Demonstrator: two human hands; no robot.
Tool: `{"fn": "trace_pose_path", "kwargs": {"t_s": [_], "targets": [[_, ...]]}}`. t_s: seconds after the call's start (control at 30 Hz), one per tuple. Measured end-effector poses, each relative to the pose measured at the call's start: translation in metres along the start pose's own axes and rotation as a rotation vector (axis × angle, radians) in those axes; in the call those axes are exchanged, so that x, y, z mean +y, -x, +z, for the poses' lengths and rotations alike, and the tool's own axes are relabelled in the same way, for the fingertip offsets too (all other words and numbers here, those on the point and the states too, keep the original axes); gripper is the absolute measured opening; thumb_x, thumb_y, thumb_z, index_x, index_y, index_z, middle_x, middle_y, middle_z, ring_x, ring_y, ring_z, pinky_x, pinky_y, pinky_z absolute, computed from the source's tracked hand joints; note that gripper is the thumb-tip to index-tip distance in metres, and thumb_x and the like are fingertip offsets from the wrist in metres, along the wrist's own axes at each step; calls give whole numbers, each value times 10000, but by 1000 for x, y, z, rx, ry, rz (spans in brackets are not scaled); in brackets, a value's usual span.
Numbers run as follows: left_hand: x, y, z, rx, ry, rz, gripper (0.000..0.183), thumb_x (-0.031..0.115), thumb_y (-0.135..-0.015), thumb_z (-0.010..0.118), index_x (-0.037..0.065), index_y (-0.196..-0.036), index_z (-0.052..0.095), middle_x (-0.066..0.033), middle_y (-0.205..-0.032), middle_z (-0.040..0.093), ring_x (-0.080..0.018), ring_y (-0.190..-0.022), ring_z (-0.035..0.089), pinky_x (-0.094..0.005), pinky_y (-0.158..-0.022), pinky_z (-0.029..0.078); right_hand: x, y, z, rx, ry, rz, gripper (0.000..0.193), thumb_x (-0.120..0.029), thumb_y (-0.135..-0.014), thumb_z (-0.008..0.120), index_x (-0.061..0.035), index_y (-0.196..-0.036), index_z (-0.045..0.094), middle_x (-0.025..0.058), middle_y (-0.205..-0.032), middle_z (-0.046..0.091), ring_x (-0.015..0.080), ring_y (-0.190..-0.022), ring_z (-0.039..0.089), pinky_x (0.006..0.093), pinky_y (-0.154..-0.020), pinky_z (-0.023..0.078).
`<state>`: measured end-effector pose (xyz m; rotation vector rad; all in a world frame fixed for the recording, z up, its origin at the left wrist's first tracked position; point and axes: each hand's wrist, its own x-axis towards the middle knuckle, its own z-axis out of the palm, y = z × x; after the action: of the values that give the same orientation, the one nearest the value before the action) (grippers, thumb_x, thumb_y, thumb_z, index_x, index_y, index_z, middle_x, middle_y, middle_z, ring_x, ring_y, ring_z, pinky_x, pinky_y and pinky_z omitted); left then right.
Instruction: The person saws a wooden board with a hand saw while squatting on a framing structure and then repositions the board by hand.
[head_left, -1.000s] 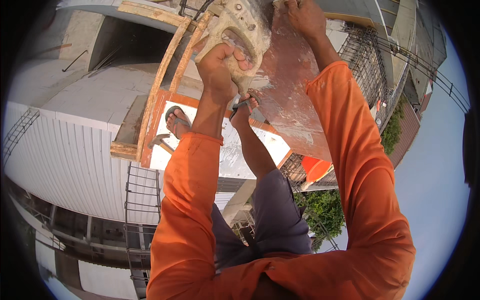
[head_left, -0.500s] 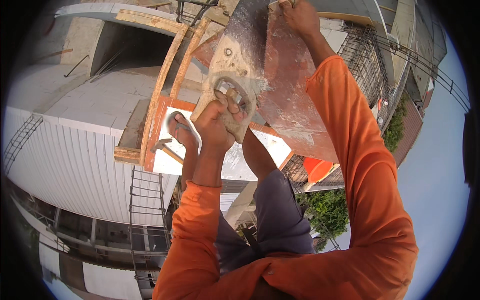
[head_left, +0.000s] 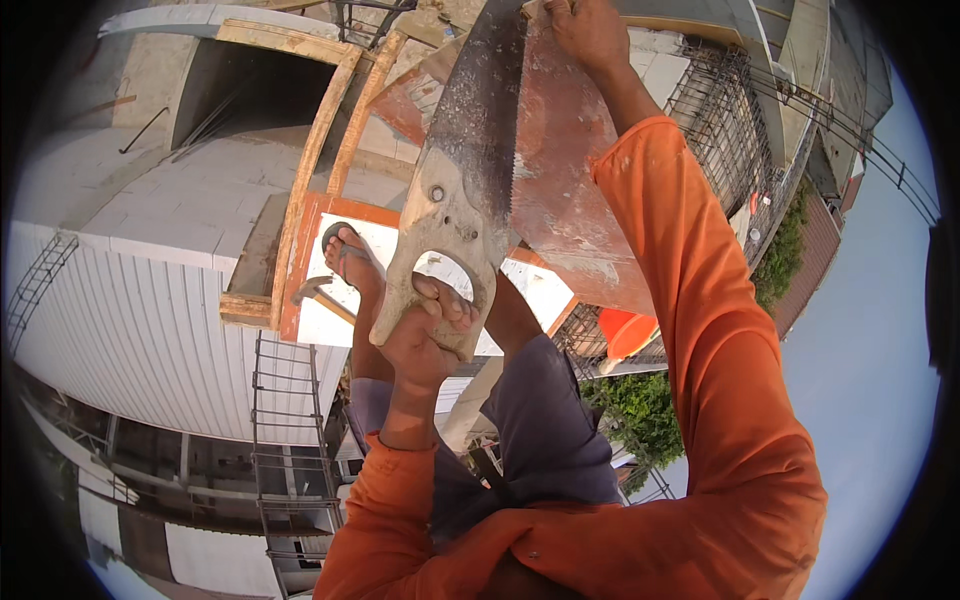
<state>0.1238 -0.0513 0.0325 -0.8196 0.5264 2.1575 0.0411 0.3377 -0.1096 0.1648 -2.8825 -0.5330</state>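
A hand saw with a worn wooden handle (head_left: 447, 215) and a dark, spotted blade (head_left: 482, 105) reaches away from me. My left hand (head_left: 425, 330) is wrapped round the handle, fingers through its opening. The toothed edge runs along the left side of a reddish-brown board (head_left: 570, 190); whether it is cutting into the board cannot be told. At the far end of the board, my right hand (head_left: 590, 38) grips its upper edge, the fingertips partly out of sight.
Under my sandalled foot (head_left: 352, 260) is a white panel with a reddish rim (head_left: 325, 325). A hammer (head_left: 318, 290) lies on it. Timber strips (head_left: 315, 170) frame a gap at left. Rebar cages (head_left: 720, 110) and an orange-red object (head_left: 625, 332) are on the right; open height drops below.
My left hand and the saw have come back toward me, so more of the blade shows. My right hand stays on the board's far edge. The view has shifted slightly.
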Motion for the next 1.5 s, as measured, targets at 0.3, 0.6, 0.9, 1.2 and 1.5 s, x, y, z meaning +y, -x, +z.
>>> {"fn": "trace_pose_path", "kwargs": {"t_s": [0.3,0.6,0.9,1.2,1.5], "targets": [[14,-226,93,20,-413,81,163,102,-820,441,16,-699,509,-90,-607,501,-216,-596,503,-361,-648,458,6,-50,16,60,-21,-21,181,-283,-794,577,-103,-811,581,136,-708,541,301,-675,539,472,-606,423],[-16,-90,40,48,99,-27,133,68,-800,428,-18,-828,525,-138,-667,567,-228,-560,555,-337,-599,487,3,-16,9,-10,5,36,184,-284,-797,572,-101,-815,580,140,-713,541,302,-679,539,473,-614,426],[-10,-44,42,44,-78,12,152,125,-847,454,7,-911,523,-134,-708,568,-229,-543,529,-385,-595,496,12,-16,-4,-49,45,44,187,-285,-800,568,-100,-819,579,143,-719,541,303,-684,540,474,-621,428],[31,-158,89,193,-207,7,178,100,-833,473,-14,-710,533,-109,-616,526,-207,-549,505,-325,-589,452,-33,-24,-13,-69,20,50,189,-286,-804,563,-98,-823,577,146,-724,541,304,-688,540,475,-628,430],[2,-42,38,55,-7,-14,130,111,-784,454,34,-873,508,-107,-648,536,-224,-548,532,-390,-604,497,1,-21,-9,-54,123,14,192,-286,-807,559,-96,-827,576,149,-729,541,305,-692,541,476,-635,432]]}}
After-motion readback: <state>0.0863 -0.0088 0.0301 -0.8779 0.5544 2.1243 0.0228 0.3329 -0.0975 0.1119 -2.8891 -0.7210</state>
